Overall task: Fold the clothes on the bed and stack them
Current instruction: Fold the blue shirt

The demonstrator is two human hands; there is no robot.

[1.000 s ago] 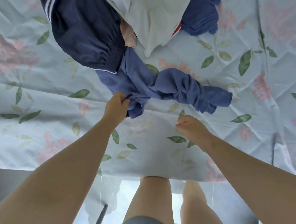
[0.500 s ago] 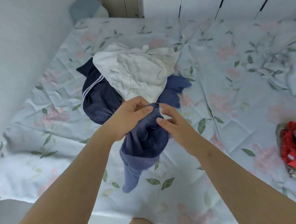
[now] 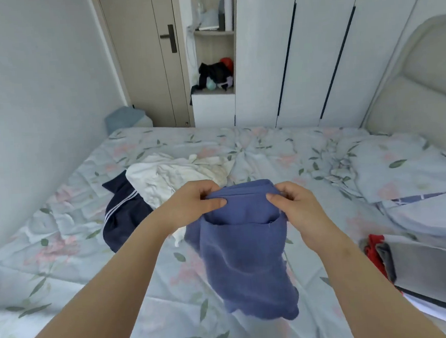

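Observation:
A blue garment hangs in the air above the bed, held up by its top edge. My left hand pinches the left end of that edge and my right hand pinches the right end. Behind it on the floral bedsheet lie a crumpled white garment and a dark navy garment with white stripes, the white one partly on top of the navy one.
A pillow and padded headboard are at the right. A small heap of red and grey clothes sits at the right edge. A wall runs along the left, white wardrobes stand behind the bed.
The blue garment went from lying bunched on the sheet to being lifted up. Both hands moved onto its top edge and spread apart, and my view rose from the mattress toward the room.

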